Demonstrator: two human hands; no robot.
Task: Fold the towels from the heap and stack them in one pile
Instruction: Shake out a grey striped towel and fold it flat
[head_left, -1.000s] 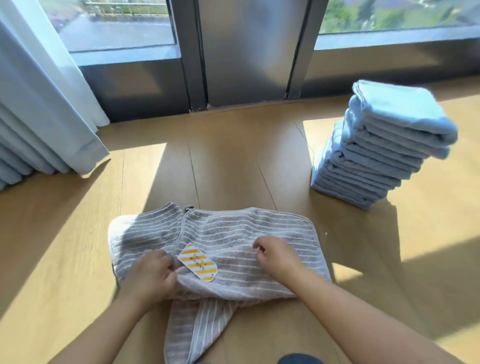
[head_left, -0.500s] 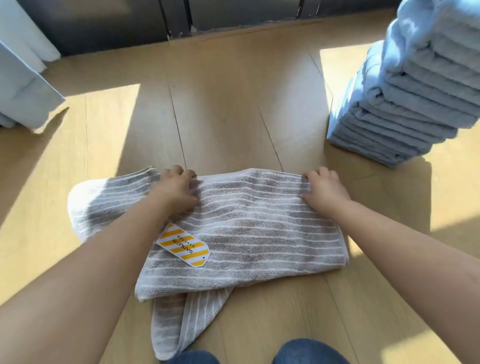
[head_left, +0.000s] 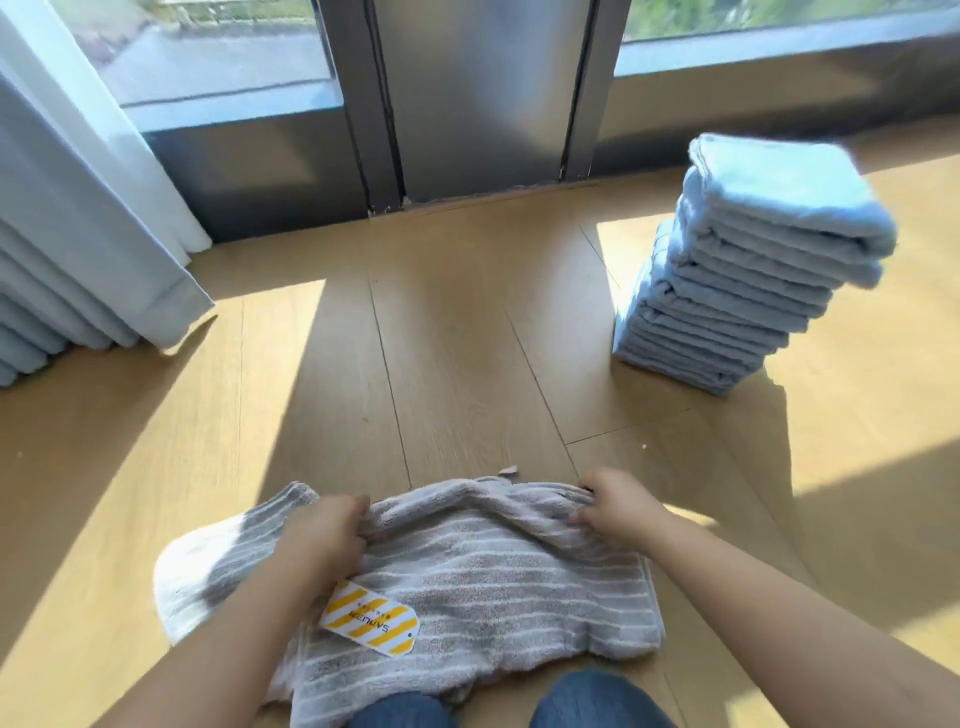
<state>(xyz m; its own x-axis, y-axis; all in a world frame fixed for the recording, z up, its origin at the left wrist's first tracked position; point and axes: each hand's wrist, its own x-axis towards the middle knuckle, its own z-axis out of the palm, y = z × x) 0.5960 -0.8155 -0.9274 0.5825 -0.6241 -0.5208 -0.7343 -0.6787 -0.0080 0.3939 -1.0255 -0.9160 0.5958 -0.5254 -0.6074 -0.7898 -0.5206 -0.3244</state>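
One tall pile of blue towels (head_left: 753, 270) is stood on the floor (head_left: 467, 338) at the right. It leans, so it could be tipped if another towel is dropped on hard. Nearer, by the knees (head_left: 400, 712), a grey striped towel (head_left: 493, 587) is laid, half folded and bumpy. Its far edge is gripped by the fingers (head_left: 358, 514) of the left hand (head_left: 324, 535) and the right hand (head_left: 615, 504). A yellow tag (head_left: 370, 621) is fixed on it.

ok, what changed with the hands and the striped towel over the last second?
Both hands went from the towel's middle out to its far edge. The left hand and right hand now grip that edge of the striped towel, which was flat and is now bunched up in their fingers. Unchanged: the yellow tag on the towel, and the blue towel stack on the right.
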